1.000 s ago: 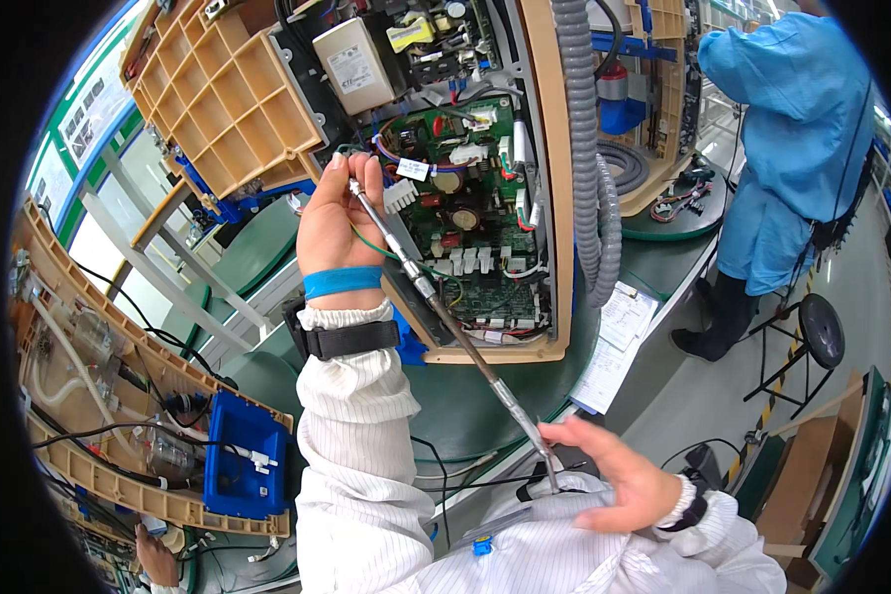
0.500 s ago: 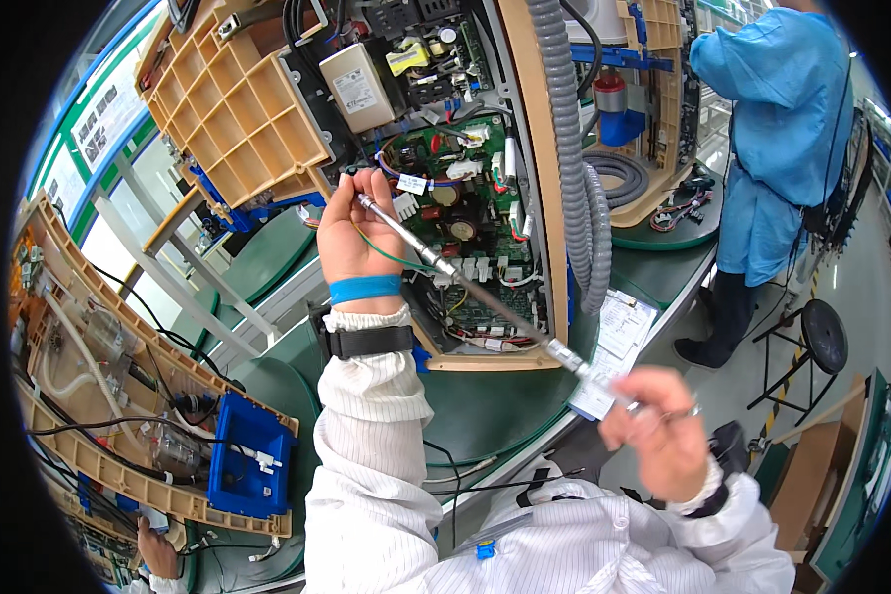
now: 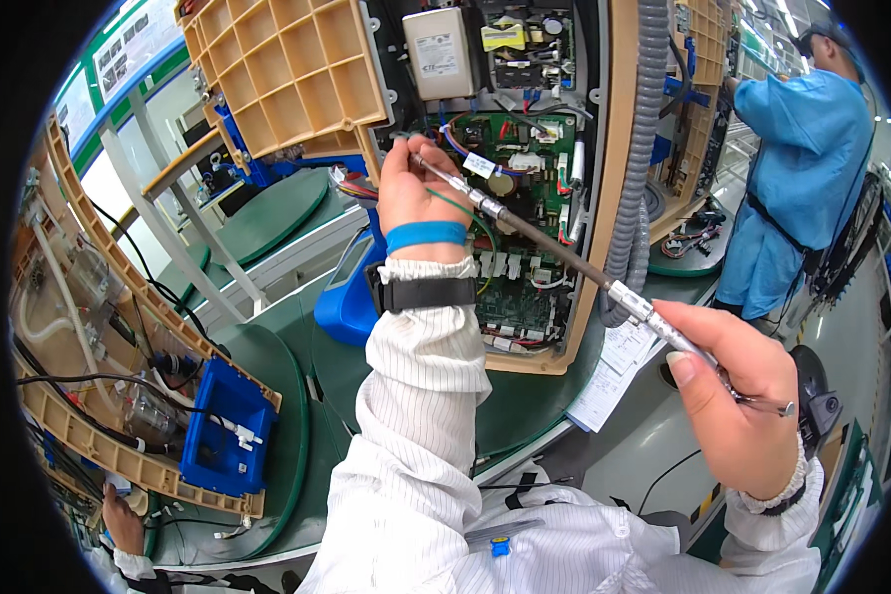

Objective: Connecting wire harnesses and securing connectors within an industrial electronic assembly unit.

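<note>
A long metal socket wrench [image 3: 554, 249] with a jointed chrome shaft slants across the view, from the open machine housing [image 3: 525, 368] down to the lower right. Its handle end is in my right hand [image 3: 738, 401], thumb and fingers closed round it. My left hand [image 3: 421, 198], wearing a blue wrist strap [image 3: 424, 236], has its fingers curled about the wrench's far tip at the left edge of the green circuit board [image 3: 510, 287]. What the tip meets is hidden by those fingers. A green wire [image 3: 453, 203] crosses by the left palm.
A grey corrugated hose [image 3: 648, 119] runs down the housing's right side, above papers [image 3: 614, 371]. The tan ribbed panel [image 3: 287, 79] hangs at the left. A blue tray [image 3: 230, 426] sits in another tan shell. A person in blue [image 3: 802, 178] stands at the far right.
The view has shifted, so the housing sits further right. My right hand, blurred before, now shows sharply on the wrench handle. The left hand stays at the tip.
</note>
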